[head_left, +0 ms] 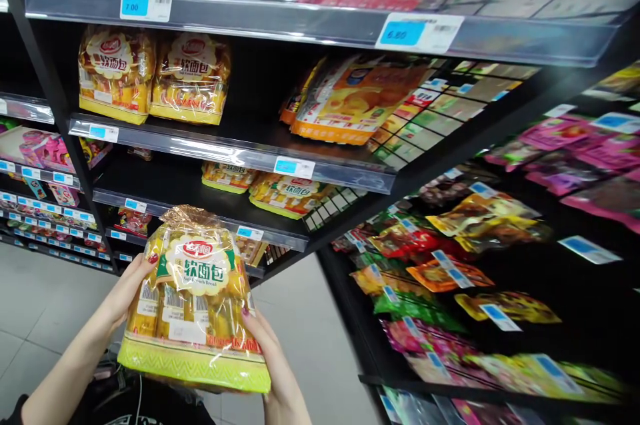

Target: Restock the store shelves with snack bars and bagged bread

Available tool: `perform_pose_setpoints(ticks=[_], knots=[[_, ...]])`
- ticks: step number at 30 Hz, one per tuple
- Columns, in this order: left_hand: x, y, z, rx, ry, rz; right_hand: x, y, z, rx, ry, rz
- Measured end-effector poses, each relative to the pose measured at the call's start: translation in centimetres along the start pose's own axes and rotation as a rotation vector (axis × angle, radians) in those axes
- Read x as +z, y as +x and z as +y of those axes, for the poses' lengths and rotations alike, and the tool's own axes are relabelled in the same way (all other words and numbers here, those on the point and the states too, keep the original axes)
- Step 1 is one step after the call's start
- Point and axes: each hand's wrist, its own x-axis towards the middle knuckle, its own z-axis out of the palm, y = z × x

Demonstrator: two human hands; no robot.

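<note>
A clear and yellow-green bag of soft French bread (195, 305) is held up in front of my body, its label facing me and its gathered top pointing at the shelves. My left hand (131, 285) grips its left side, thumb on the front and the other fingers mostly hidden. On the lower right side, my right hand (270, 352) holds the bag with the thumb in front and the fingers behind it. Similar green-edged bread bags (290, 193) lie on the shelf just beyond, partly under the shelf above.
Two yellow bread bags (116, 75) stand on the middle shelf (240, 152), with orange packages (355, 98) to their right. A rack of hanging snack packets (450, 272) runs along the right. Grey floor tiles (305, 338) show between the shelves.
</note>
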Motion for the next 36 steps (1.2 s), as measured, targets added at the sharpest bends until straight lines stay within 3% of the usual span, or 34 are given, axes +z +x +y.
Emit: perform_pose_setpoints(ticks=[4, 10, 13, 16, 18, 20, 22, 25, 27, 29, 31, 32, 35, 36], knots=[[-0.5, 0.4, -0.1, 0.011, 0.034, 0.026, -0.1, 0.5, 0.3, -0.007, -0.013, -0.004], [-0.3, 0.3, -0.2, 0.025, 0.043, -0.035, -0.2, 0.6, 0.9, -0.044, 0.022, -0.004], [-0.6, 0.4, -0.5, 0.125, 0.048, -0.099, -0.2, 0.2, 1.1, -0.103, 0.071, 0.005], [-1.0, 0.7, -0.9, 0.305, 0.072, -0.144, 0.0, -0.7, 0.8, -0.27, -0.002, -0.03], [-0.8, 0.5, -1.1, 0.475, 0.173, -0.024, 0.5, -1.6, 0.8, -0.411, -0.145, 0.009], [-0.1, -0.5, -1.4, 0.587, 0.298, 0.14, 1.5, -2.5, 1.6, -0.548, -0.355, 0.167], [1.1, -2.1, -1.9, 0.505, 0.282, 0.098, 3.0, -3.2, 3.2, -0.712, -0.588, 0.345], [2.3, -4.6, -3.0, 0.179, 0.019, -0.17, 5.7, -3.5, 5.8, -1.004, -0.926, 0.41], [2.0, -5.1, -3.2, 0.042, -0.082, -0.113, 7.1, -3.5, 6.3, -1.148, -1.121, 0.255], [0.7, -4.4, -2.8, 0.034, -0.11, 0.088, 7.7, -3.4, 5.4, -1.22, -1.246, -0.079], [-1.2, -3.0, -2.1, 0.067, -0.148, 0.237, 7.2, -3.2, 3.2, -1.216, -1.237, -0.37], [-2.3, -2.3, -1.7, 0.084, -0.163, 0.273, 6.7, -2.9, 1.8, -1.186, -1.203, -0.368], [-4.9, -0.5, -1.4, 0.034, -0.133, 0.244, 4.3, -1.0, -1.9, -0.923, -1.02, 0.041], [-5.4, 0.0, -1.5, -0.008, -0.1, 0.201, 3.4, -0.1, -2.7, -0.765, -0.925, 0.084]])
